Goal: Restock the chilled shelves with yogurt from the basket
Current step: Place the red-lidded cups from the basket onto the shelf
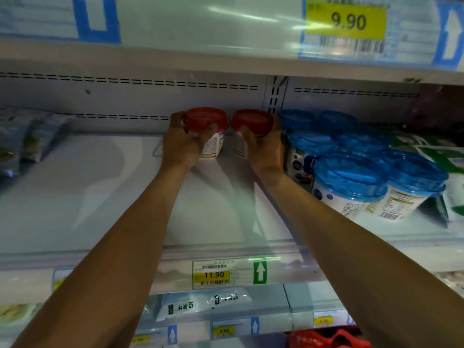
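Both my arms reach deep into the middle chilled shelf (100, 187). My left hand (182, 144) grips a red-lidded yogurt tub (206, 121) near the back wall. My right hand (266, 149) grips a second red-lidded yogurt tub (251, 121) just to the right of it. The two tubs stand side by side, almost touching, close to the shelf floor; whether they rest on it I cannot tell. To the right of my right hand stands a cluster of blue-lidded yogurt tubs (351, 177). The basket is out of view.
Grey-green pouches (32, 139) lie at the shelf's far left. Green-and-white cartons (437, 151) sit at the right behind the blue tubs. A price rail with an 11.90 tag (213, 275) runs along the front edge. White packs (200, 305) lie on the shelf below.
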